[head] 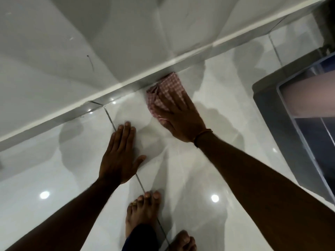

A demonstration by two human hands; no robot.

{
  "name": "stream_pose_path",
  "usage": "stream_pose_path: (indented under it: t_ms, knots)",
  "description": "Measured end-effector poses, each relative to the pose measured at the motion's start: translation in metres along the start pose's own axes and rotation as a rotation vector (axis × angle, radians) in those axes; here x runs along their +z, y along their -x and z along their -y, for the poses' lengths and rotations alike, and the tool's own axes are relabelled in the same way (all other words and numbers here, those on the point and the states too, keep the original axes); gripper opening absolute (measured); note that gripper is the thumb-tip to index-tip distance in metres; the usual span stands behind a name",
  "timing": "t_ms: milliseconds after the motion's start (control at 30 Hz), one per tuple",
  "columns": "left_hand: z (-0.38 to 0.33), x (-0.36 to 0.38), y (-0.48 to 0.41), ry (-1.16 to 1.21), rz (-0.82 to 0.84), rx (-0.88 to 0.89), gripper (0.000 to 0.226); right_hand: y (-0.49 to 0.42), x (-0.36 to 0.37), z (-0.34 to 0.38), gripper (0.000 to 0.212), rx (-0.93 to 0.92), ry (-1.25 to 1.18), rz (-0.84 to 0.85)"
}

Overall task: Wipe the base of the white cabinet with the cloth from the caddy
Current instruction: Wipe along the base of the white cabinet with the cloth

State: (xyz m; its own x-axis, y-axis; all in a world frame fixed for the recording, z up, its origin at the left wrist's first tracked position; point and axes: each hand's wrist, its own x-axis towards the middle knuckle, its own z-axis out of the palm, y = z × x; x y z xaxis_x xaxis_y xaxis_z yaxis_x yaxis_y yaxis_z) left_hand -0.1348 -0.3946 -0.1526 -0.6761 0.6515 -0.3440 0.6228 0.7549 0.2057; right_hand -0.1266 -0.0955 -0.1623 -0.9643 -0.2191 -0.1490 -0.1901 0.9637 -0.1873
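Centre of the frame: right hand pressed flat, fingers spread, on the pink checked cloth, pinning rather than gripping it.
Cloth: crumpled, lying on the floor, its upper edge touching the base strip of the white cabinet.
Lower left of centre: left hand released and empty, palm flat on the glossy tiles, well apart from the cloth.
Right wrist: a thin orange thread band.
Bottom edge: two bare feet, the nearer one cut off by the frame.
Right edge: a grey and blue container, only partly in view; a pale blurred shape inside it is hard to make out.
Writing: no readable brand or label on anything.
Cabinet front: glossy, with reflections and a small dark mark at upper left.
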Motion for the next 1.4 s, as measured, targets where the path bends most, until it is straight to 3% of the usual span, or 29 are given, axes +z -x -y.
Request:
stream_pose_path:
  t_ms: [100,167,333,433,533,700,800,933,1033,1100,1200,1300,1400]
  knots:
    - [0.003,0.002,0.000,-0.003,-0.006,0.010,0.098,0.006,-0.008,-0.036,0.052,-0.060,0.003,-0.010]
    - [0.003,0.004,0.001,-0.009,-0.020,0.018,0.097,0.009,-0.014,-0.071,0.053,0.148,-0.043,-0.004]
    - [0.002,0.010,0.000,-0.030,-0.047,0.008,0.098,0.007,-0.036,-0.155,0.062,0.867,-0.252,0.011]
    - [0.003,0.013,-0.002,-0.025,-0.067,0.024,0.098,-0.001,-0.050,-0.162,0.068,0.971,-0.311,-0.012]
    - [0.005,0.013,-0.002,-0.023,-0.077,0.033,0.098,-0.015,-0.038,-0.123,0.067,1.025,-0.249,-0.056]
    - [0.003,0.008,0.001,-0.006,-0.057,0.034,0.096,-0.040,-0.005,-0.004,0.065,0.824,-0.153,-0.091]
    - [0.006,0.009,0.012,0.013,-0.028,0.012,0.097,-0.053,0.000,0.055,0.064,0.663,-0.188,-0.027]
    - [0.013,0.013,0.025,0.004,-0.004,-0.005,0.097,-0.057,-0.004,0.107,0.063,0.290,-0.193,0.013]
    - [0.014,0.013,0.027,0.001,-0.030,0.012,0.096,-0.055,0.004,0.093,0.061,0.018,-0.080,0.044]
    - [0.014,0.013,0.026,0.000,-0.043,0.015,0.095,-0.055,0.006,0.067,0.058,0.072,-0.072,0.025]
    - [0.014,0.015,0.026,0.005,-0.045,0.019,0.095,-0.048,0.005,0.071,0.059,0.309,-0.149,-0.027]
    - [0.012,0.018,0.026,0.021,-0.057,-0.004,0.095,-0.040,0.005,0.083,0.062,0.172,-0.099,-0.003]
    - [0.012,0.018,0.026,0.026,-0.052,-0.011,0.097,-0.034,0.001,0.036,0.057,-0.002,-0.013,-0.023]
